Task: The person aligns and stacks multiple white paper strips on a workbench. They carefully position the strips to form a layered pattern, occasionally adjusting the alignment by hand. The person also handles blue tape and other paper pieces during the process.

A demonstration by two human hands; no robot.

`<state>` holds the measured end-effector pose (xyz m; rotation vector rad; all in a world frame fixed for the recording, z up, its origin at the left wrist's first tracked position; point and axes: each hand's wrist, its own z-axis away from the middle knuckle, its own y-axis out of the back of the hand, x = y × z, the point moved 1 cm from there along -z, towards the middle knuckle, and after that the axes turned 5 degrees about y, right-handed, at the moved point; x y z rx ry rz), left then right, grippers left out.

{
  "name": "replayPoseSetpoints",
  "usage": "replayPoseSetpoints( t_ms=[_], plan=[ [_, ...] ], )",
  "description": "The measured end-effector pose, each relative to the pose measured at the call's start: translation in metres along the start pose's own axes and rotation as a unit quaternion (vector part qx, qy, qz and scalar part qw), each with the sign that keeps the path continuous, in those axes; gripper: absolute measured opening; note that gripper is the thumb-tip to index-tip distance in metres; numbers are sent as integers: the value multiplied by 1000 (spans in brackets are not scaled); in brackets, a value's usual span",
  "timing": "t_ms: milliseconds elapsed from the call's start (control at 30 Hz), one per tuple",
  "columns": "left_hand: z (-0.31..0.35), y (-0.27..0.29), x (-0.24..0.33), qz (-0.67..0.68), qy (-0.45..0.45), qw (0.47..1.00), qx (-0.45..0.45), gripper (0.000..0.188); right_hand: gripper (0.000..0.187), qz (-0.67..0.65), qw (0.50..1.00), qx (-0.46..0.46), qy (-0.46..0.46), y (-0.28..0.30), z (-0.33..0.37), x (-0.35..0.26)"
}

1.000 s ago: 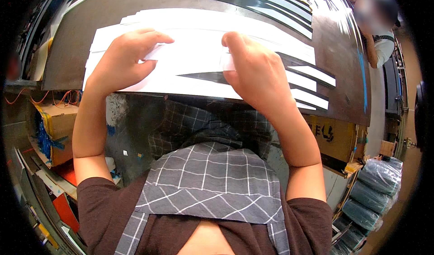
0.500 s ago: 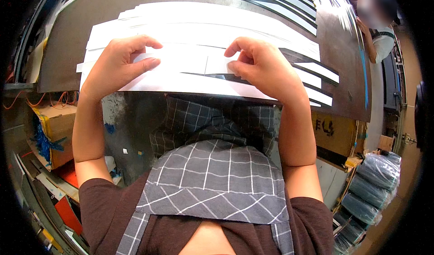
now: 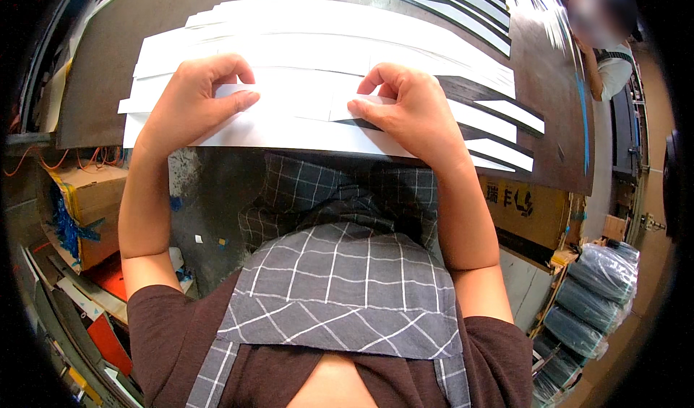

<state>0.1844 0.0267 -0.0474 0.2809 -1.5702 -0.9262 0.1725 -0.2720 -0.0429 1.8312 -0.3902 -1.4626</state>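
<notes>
My left hand (image 3: 206,103) and my right hand (image 3: 408,112) both rest over a pile of long white strips (image 3: 311,50) on the dark table. Thumb and fingers of each hand close on the near edge of a white strip (image 3: 300,101), which lies across between them. Its edge shows inside the curl of either hand. A short seam line runs across the white surface just left of my right thumb. Beneath my right hand, a dark strip shows between the white ones. Whether the strips are paper or card, I cannot tell.
More white and dark strips (image 3: 463,14) lie at the far right of the dark table (image 3: 101,68). Another person (image 3: 611,72) stands beyond the right edge. Cardboard boxes (image 3: 531,209) stand below the table, and plastic-wrapped bundles (image 3: 589,299) are stacked at the lower right.
My right thumb and fingers have shifted slightly left and closed on the white strip. My left fingertips have come together on it too.
</notes>
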Motion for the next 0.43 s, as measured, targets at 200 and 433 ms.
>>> replayPoseSetpoints(
  t_ms=[200,433],
  plan=[
    [-1,2,1,-3,44,999,-17,15,24,14,1000,8,13,-2,0,4],
    [-7,1,-7,5,-48,999,9,15,29,17,996,-46,-68,4,-4,-2]
  ],
)
